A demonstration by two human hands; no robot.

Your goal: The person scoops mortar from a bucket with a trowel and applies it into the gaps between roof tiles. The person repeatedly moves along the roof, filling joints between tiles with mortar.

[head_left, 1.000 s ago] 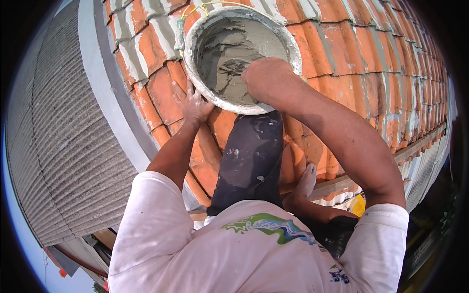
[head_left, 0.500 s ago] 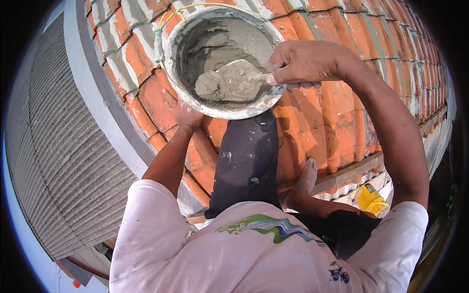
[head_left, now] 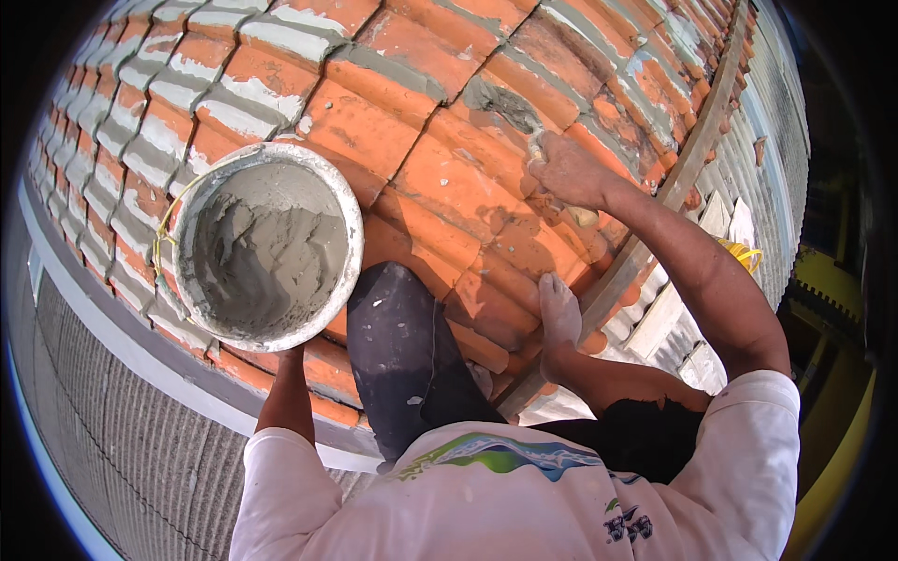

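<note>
Gripping by the right hand (head_left: 571, 170): the handle of the trowel (head_left: 503, 103) is wrapped by curled fingers, likely so that twisting is prevented.
Bucket: the round bucket (head_left: 354, 238) is held on the left, just beside the bent leg (head_left: 393, 323), its opening faced upward, presumably so that the grey mortar (head_left: 281, 248) inside can be reached without spilling.
Left hand: it is hidden behind the bucket; the forearm (head_left: 288, 397) is stretched to the lower rim, perhaps for support, but whether anything is gripped cannot be told.
Blade: it is held over the orange roof tiles (head_left: 440, 178); whether they are touched is unclear.
Bare foot (head_left: 559, 313): it is planted beside the wooden batten (head_left: 703, 136), seemingly for balance on the slope.
</note>
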